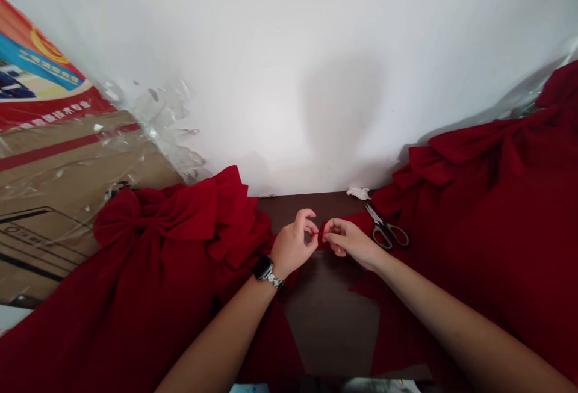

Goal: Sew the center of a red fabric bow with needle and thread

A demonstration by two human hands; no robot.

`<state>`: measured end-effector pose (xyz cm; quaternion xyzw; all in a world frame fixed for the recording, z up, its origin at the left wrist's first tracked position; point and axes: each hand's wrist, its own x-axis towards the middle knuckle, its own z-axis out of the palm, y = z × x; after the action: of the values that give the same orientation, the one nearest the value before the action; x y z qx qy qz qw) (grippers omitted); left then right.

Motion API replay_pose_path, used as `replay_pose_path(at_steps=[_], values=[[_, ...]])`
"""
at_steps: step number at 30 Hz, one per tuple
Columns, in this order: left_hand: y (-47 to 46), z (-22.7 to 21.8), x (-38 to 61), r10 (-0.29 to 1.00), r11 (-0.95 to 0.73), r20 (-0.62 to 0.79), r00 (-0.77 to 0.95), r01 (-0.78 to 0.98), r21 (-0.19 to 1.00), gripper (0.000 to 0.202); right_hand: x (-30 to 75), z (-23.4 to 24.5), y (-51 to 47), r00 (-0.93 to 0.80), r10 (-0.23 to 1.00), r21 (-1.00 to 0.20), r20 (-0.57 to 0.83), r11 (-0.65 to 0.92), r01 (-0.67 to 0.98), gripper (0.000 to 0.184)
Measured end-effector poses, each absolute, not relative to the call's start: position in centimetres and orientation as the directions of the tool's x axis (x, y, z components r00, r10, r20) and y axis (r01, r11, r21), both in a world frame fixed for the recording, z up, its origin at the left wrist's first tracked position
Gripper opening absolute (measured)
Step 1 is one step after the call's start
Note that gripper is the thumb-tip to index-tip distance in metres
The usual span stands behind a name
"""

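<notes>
My left hand, with a watch and a bracelet at the wrist, pinches a bit of red fabric between thumb and finger. From the other side my right hand pinches the same fabric, its fingertips close to those of the left. Part of this piece runs behind my right hand, and its shape is mostly hidden. Black-handled scissors lie just right of my right hand, blades pointing up and left. Red bows with long tails are piled beside my left forearm.
A second large heap of red fabric bows fills the right side. The dark table meets a white wall. A crumpled white scrap lies at its back edge. Cardboard boxes under clear plastic stand at left.
</notes>
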<state>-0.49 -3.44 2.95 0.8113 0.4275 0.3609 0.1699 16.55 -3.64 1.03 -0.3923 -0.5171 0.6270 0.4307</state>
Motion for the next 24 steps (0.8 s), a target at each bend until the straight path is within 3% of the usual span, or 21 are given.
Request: replay_pose_path(at_steps=[24], values=[[-3.54, 3.06, -0.51, 0.816, -0.579, 0.420, 0.399, 0.572, 0.582, 0.043, 16.24, 1.16, -3.38, -0.264, 0.964, -0.998, -0.040, -0.029, 0.048, 0.030]])
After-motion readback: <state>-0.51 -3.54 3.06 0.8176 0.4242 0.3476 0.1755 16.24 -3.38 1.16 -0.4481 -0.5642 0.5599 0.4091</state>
